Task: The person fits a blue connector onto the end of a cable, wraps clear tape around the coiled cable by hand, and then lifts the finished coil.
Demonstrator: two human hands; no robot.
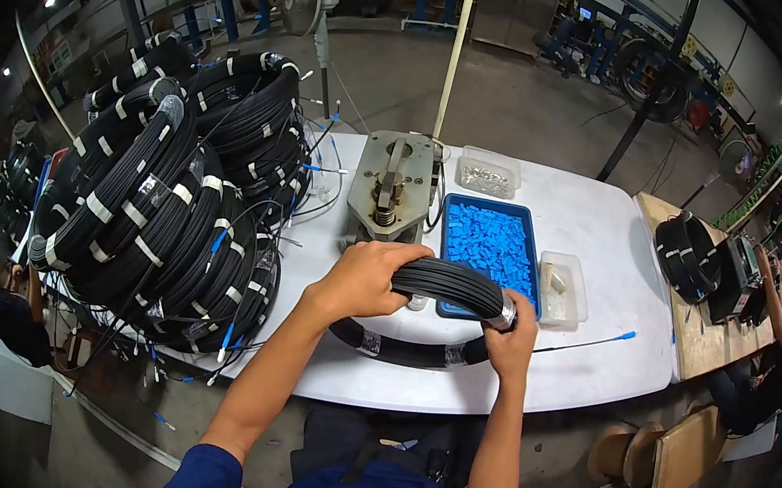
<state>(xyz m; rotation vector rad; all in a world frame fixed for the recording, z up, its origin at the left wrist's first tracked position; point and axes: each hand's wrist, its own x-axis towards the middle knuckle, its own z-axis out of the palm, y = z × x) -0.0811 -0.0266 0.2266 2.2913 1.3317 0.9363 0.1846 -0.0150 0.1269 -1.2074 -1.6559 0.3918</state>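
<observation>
A coil of black cable (454,282) is tilted up over the front of the white table. My left hand (373,279) wraps round its upper left side. At its right side, my right hand (511,333) grips it beside a band of clear tape. The coil's lower part, also taped, hangs near the table edge, and a cable end with a blue connector (626,336) reaches out to the right. Just beyond my left hand stands a metal press (390,186). A blue tray (443,250) full of small blue parts lies behind the coil.
Large piles of taped black coils (163,208) cover the table's left side. Two clear plastic boxes (488,173) (564,293) sit around the blue tray. On the right, a wooden table (649,220) bears another coil and a machine. People work at both sides.
</observation>
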